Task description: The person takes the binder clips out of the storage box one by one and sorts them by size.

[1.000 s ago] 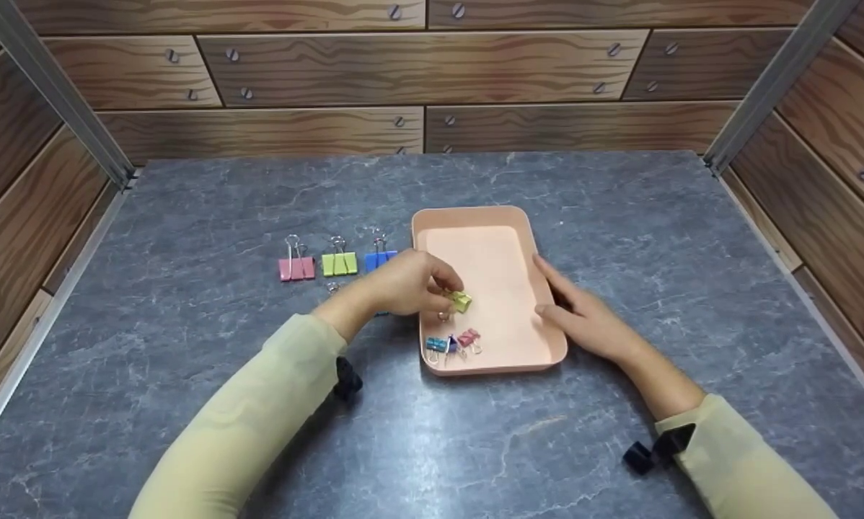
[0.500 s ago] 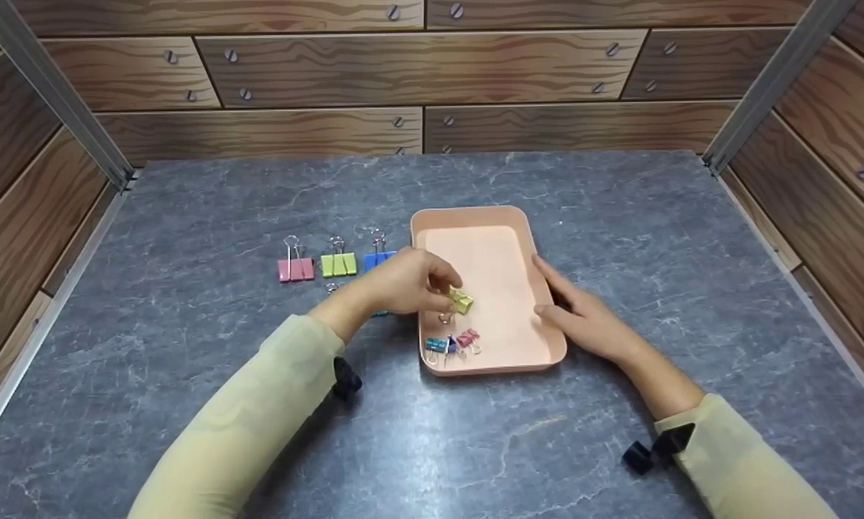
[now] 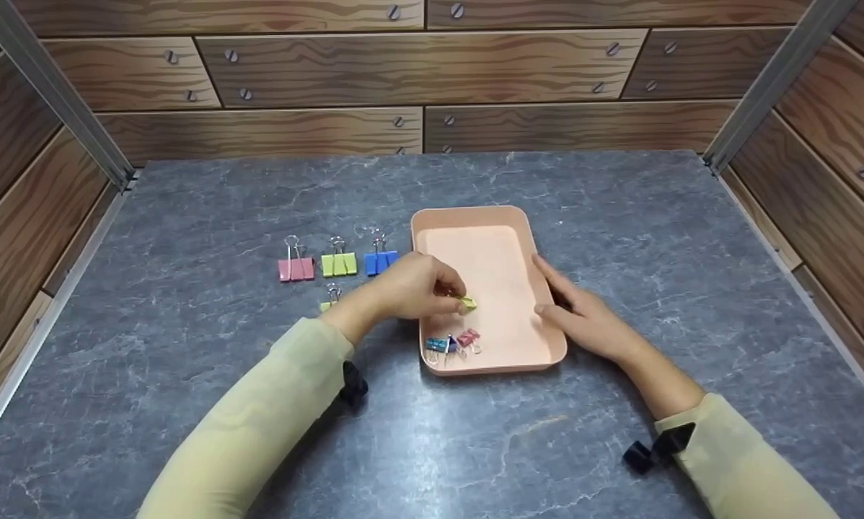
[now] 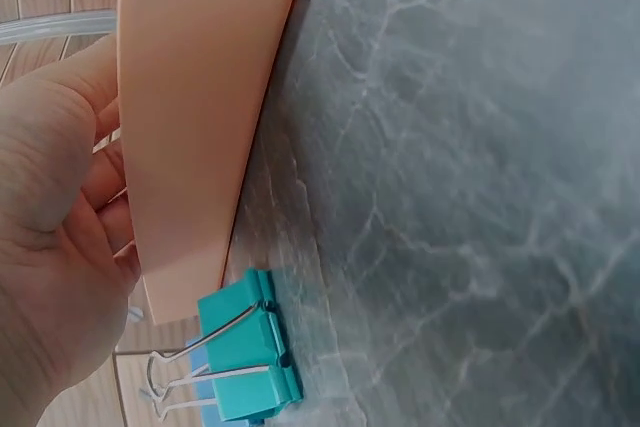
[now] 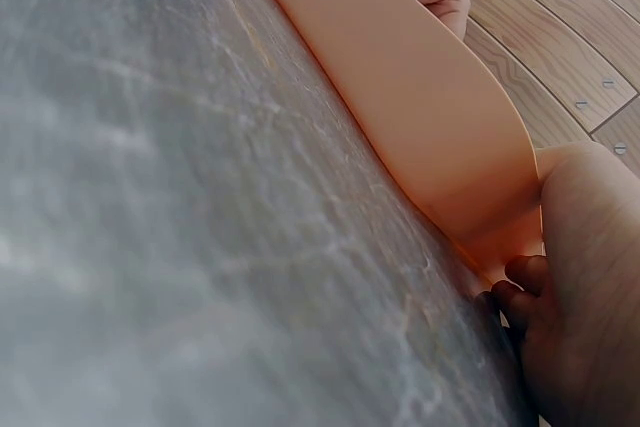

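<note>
My left hand (image 3: 421, 287) reaches over the left wall of the peach tray (image 3: 508, 317) and pinches a small yellow-green binder clip (image 3: 469, 303) between thumb and fingers, just above or on the tray floor. Its fingers partly cover the clip. Toward the tray's near left corner lie small teal (image 3: 435, 344), purple (image 3: 452, 344) and pink binder clips (image 3: 468, 336). At the tray's right side, my right hand (image 3: 583, 317) grips the wall, thumb over the rim and fingers along the outside. In the left wrist view the tray wall hides the pinched clip.
Left of the tray stand larger binder clips: pink (image 3: 296, 269), yellow-green (image 3: 339, 264) and blue (image 3: 380, 262). A yellow-green clip (image 3: 325, 306) is partly behind my left arm. A teal clip (image 4: 240, 347) stands close to the tray's outer wall.
My left hand has shifted slightly right and turned the small yellow-green clip, so less of it shows. The tray and right hand have stayed still.
</note>
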The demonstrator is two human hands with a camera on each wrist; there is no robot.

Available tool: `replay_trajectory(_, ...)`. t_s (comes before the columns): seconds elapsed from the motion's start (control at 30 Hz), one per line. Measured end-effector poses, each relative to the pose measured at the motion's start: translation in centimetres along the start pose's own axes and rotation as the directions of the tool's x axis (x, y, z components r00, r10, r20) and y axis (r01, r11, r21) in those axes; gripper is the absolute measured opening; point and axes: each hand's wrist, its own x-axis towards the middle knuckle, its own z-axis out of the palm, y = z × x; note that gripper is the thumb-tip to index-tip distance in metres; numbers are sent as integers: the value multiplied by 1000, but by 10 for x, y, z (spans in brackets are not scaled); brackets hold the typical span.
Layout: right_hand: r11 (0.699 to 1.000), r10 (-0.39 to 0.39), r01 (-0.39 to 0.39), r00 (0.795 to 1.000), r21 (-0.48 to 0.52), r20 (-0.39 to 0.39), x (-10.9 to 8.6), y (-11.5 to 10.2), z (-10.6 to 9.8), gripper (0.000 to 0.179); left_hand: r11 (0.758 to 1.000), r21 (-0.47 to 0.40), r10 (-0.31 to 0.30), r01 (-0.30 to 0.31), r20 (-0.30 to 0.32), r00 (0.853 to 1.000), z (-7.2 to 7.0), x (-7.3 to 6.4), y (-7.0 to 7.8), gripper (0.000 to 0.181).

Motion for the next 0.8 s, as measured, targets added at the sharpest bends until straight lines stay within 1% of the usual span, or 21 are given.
replay_trajectory(0.13, 1000, 0, 0, 1000, -2, -2, 0, 0, 0, 74, 999, -29, -23, 22, -13, 1000, 1, 0, 1, 12)
replay_trajectory(0.3, 1000, 3, -3, 1000, -10, -10, 0, -1, 0, 75, 996, -78, -45, 42, -39, 998, 1, 0, 1, 12)
replay_trajectory(0.57, 1000, 11, -11, 1000, -17, -8, 0, -1, 0, 75, 985, -167, -64, 42, -126, 990, 2, 0, 2, 17)
replay_trajectory(0.7, 1000, 9, -9, 1000, -25, -12, 0, -1, 0, 74, 968, -246, -86, 44, -161, 983, -1, 0, 6, 18)
replay_trajectory(0.8, 1000, 11, -11, 1000, -20, -7, 0, -1, 0, 74, 951, -305, -107, 44, -193, 975, -7, -1, 10, 19)
